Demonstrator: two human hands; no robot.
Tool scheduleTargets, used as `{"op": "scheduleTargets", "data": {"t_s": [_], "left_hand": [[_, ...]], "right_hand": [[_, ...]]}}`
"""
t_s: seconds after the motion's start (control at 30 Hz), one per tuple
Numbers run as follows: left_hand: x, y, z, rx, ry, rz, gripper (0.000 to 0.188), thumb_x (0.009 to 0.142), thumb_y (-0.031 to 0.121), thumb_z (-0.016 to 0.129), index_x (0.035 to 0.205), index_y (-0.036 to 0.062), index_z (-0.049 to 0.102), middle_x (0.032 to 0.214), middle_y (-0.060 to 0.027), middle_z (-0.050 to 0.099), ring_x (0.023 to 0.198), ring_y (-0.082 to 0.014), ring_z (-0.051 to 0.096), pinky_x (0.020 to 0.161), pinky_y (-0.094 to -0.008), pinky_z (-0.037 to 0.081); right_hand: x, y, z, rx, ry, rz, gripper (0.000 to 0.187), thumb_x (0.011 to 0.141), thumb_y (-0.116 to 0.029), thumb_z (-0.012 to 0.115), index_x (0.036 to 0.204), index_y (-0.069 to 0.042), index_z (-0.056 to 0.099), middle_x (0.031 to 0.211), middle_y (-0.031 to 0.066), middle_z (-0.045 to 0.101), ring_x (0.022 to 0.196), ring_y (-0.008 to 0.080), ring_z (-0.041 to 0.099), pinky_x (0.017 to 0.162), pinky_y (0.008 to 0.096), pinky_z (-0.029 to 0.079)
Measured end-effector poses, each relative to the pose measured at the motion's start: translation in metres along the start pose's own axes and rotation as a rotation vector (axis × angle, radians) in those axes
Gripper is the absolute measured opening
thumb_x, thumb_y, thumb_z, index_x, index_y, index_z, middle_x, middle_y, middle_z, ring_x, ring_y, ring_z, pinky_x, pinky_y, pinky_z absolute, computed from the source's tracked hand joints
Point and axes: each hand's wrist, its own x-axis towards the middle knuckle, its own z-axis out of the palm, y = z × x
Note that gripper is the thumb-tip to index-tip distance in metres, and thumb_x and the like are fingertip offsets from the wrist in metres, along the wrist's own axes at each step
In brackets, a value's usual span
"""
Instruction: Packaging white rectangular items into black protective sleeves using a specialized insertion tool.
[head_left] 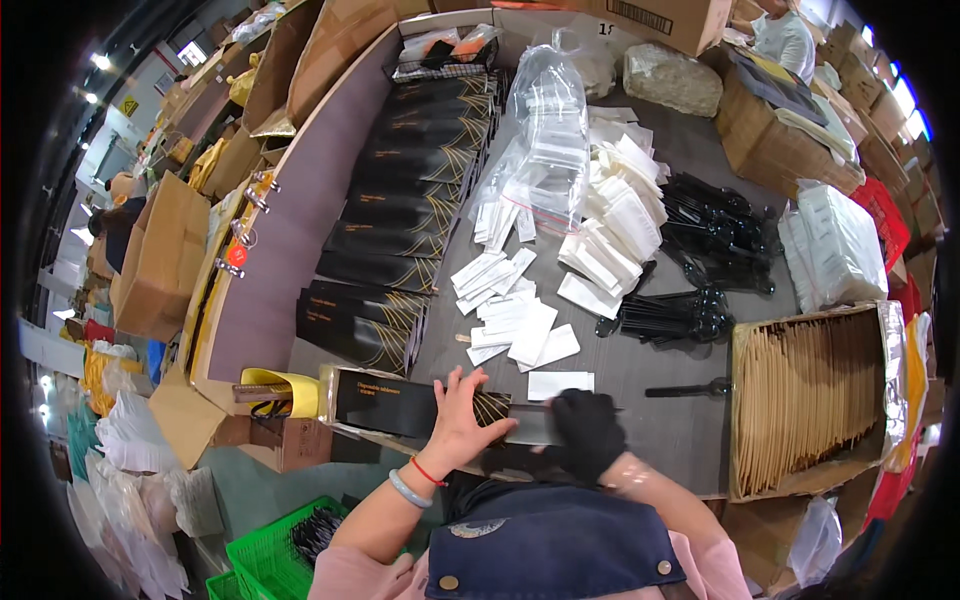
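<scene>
My left hand (463, 422) is bare, with fingers spread over the gold-lined end of a black printed sleeve (385, 405). That sleeve lies in an open cardboard box (333, 393) at the near edge of the table. My right hand (588, 435) wears a black glove, its fingers curled at the end of a flat greyish strip (533, 428). The glove hides what it grips. The strip lies between my two hands, near the sleeve's end. Just beyond the glove are a white paper packet (560, 385) and, to the right, a single black plastic spoon (690, 389).
Overlapping black sleeves (385, 215) line the left side. Loose white packets (500, 300), a clear bag (545, 130) of packets and black spoon bundles (675, 318) cover the middle. At right stand a box of wooden sticks (810, 400) and wrapped white stacks (835, 245). A green basket (285, 550) sits below.
</scene>
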Motion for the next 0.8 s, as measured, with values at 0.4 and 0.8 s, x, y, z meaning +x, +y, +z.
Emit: {"op": "scheduleTargets", "data": {"t_s": [0.4, 0.8], "left_hand": [[0.169, -0.011, 0.009, 0.147, 0.193, 0.12, 0.029, 0.077, 0.021, 0.074, 0.1, 0.0039, 0.067, 0.105, -0.0166, 0.065, 0.102, -0.0342, 0.06, 0.086, -0.0427, 0.048], [0.171, -0.002, 0.012, 0.325, 0.216, 0.192, 0.017, 0.079, 0.019, 0.066, 0.087, 0.0048, 0.068, 0.084, -0.0175, 0.065, 0.079, -0.0366, 0.064, 0.073, -0.0444, 0.052]], "right_hand": [[-0.184, 0.179, -0.051, -0.029, 0.945, 0.746, 0.033, 0.084, -0.014, 0.071, 0.11, 0.0, 0.058, 0.107, 0.0126, 0.06, 0.105, 0.0277, 0.057, 0.094, 0.0354, 0.045], [-0.287, 0.256, -0.061, -0.352, 0.615, 1.151, 0.025, 0.087, -0.011, 0.056, 0.109, 0.001, 0.059, 0.106, 0.0191, 0.062, 0.102, 0.0364, 0.059, 0.089, 0.042, 0.047]]}}
